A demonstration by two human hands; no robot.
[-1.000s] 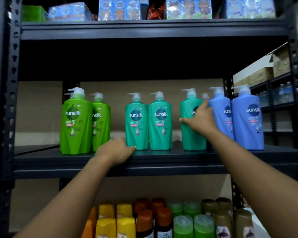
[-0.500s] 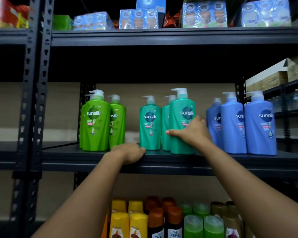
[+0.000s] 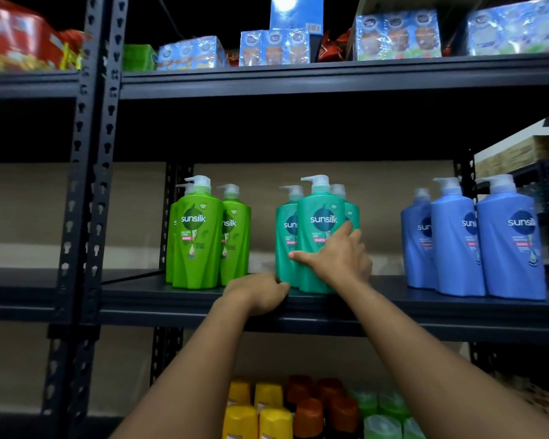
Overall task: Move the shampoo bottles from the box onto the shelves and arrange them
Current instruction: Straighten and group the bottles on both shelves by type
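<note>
Two gaps [image 3: 380, 248] flank teal bottle [image 3: 320, 236] in right hand [image 3: 339, 259].

Person: two arms, bare to the frame edge

Left hand [image 3: 260, 294] and right hand [image 3: 339, 258]: no gloves, rings, watch or bracelets visible. Both forearms uncovered along their full visible length; no sleeve or cuff in view. Fingernails short, unpainted where they show. No markings seen.
</note>
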